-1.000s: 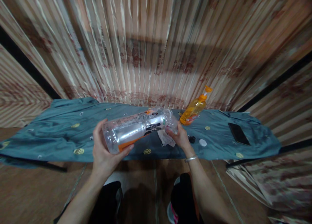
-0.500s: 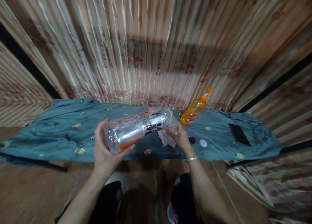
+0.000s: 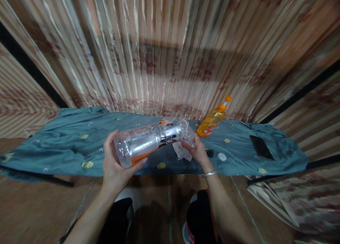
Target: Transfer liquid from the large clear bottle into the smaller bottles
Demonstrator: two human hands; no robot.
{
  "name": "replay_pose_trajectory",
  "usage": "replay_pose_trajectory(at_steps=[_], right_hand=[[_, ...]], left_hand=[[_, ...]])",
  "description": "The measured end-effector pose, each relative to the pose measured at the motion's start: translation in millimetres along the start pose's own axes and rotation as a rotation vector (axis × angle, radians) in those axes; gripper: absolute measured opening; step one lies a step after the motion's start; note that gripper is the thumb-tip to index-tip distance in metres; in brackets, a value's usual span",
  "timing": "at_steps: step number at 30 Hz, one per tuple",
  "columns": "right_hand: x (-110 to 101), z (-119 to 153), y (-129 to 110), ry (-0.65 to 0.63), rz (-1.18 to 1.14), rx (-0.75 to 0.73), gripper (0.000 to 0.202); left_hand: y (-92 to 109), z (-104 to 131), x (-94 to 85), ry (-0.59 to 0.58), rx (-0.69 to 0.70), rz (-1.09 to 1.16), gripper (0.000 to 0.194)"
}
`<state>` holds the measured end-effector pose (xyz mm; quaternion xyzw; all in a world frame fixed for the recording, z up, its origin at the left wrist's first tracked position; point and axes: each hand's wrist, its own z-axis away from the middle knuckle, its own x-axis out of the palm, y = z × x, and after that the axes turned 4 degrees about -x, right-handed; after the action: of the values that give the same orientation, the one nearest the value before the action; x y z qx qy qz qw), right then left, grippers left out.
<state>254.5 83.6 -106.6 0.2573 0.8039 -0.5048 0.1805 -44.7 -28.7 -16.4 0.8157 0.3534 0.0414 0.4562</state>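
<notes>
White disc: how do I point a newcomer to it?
Find the table, then its part between the right hand and the phone. The disc lies there, just right of a small black object. Unlike these neighbours, it is round and white.

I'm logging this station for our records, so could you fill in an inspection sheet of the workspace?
Surface: wrinkled teal cloth with yellow motifs.
Things in hand: large clear plastic bottle, silver-and-orange label, held tilted; smaller clear plastic piece at its neck end, exact kind unclear.
Clutter: orange pump bottle, crumpled white tissue, small black object, white disc, phone.
Hands: left hand grips the large bottle's base end; right hand holds the smaller piece, bracelet on that wrist.
Cables: nothing seen.
Surroundings: patterned curtain behind, black bars at both sides, tiled floor below.
</notes>
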Motion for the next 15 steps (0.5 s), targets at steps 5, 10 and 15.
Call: replay_pose_trajectory(at_steps=[5,10,15], right_hand=[[0.6,0.3,-0.3,0.006,-0.013,-0.009,0.058],[1.1,0.1,0.5,0.005,-0.018,-0.01,0.06],[0.4,-0.2,-1.3,-0.005,-0.029,0.002,0.057]], left_hand=[[-1.5,0.6,-0.4,-0.012,-0.003,-0.011,0.099],[-1.8,1.2,-1.8,-0.016,0.0,-0.017,0.102],[-1.1,2.7,-2.0,-0.014,0.001,-0.013,0.101]])
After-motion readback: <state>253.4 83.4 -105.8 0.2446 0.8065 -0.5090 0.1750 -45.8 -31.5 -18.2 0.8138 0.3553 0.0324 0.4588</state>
